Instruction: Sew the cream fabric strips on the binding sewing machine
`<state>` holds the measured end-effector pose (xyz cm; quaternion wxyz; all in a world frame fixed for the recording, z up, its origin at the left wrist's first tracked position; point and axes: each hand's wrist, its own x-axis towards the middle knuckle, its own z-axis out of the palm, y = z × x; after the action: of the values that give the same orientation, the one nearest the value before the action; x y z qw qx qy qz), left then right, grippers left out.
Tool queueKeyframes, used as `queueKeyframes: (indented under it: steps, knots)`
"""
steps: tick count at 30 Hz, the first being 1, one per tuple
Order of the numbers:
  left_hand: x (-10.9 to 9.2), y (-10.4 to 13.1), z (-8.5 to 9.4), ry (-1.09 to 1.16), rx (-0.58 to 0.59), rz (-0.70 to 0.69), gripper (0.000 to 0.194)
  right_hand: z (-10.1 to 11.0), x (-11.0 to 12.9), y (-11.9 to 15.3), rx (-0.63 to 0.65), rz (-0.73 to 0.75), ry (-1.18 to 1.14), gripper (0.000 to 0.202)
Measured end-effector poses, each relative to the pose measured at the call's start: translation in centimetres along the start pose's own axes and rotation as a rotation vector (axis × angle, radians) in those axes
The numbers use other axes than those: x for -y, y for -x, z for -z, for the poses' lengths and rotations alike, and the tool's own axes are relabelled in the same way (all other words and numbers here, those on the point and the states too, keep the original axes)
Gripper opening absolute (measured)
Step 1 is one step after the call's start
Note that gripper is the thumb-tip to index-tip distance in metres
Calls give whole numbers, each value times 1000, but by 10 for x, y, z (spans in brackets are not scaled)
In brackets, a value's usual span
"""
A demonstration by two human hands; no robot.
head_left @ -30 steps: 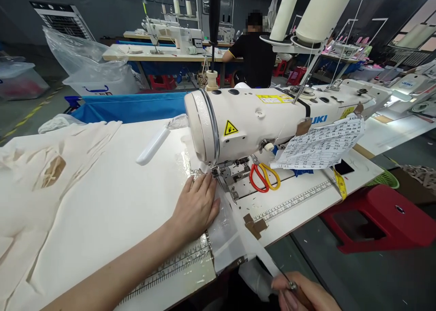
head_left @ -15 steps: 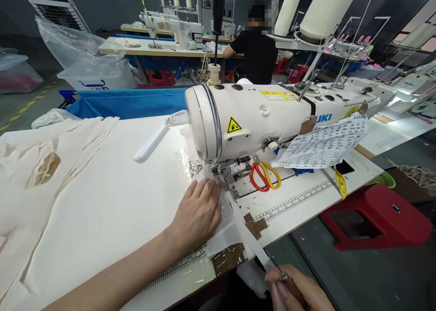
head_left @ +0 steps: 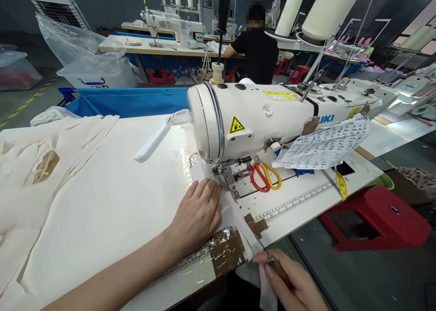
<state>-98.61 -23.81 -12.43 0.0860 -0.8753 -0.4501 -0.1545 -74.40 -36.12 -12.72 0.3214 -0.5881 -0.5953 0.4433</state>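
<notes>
The right hand (head_left: 289, 274), just off the tabletop's (head_left: 119, 202) front edge, is closed on an awl (head_left: 281, 273) and pinches the cloth (head_left: 232, 218); its palm hides the handle's end. The left hand (head_left: 199, 208) lies flat, fingers together, covering part of the cloth, which runs from the machine (head_left: 245, 115) over that edge, its hanging end cut off. The needle is hard to make out. Scissors (head_left: 269, 177) lie nearby, tips obscured

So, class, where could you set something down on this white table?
Widest: the bare tabletop between crumpled cream fabric and the left forearm. Narrower: a strip between the red-and-yellow scissors and printed black ruler scale. Crowded: before the white sewing-machine head, where the left hand lies on white fabric.
</notes>
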Motion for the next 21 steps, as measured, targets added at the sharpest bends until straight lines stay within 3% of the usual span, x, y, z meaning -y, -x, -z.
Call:
queueKeyframes:
  steps: [6,16,21]
  knots:
    - [0,0,-1,-22,-1,-6,45,4,6,-15,124,61,59,35]
    - [0,-2,0,-26,-13,-5,44,0,25,-34,141,176,37,30]
    - [0,-4,1,-50,-33,-12,42,-5,28,-39,139,161,-15,30]
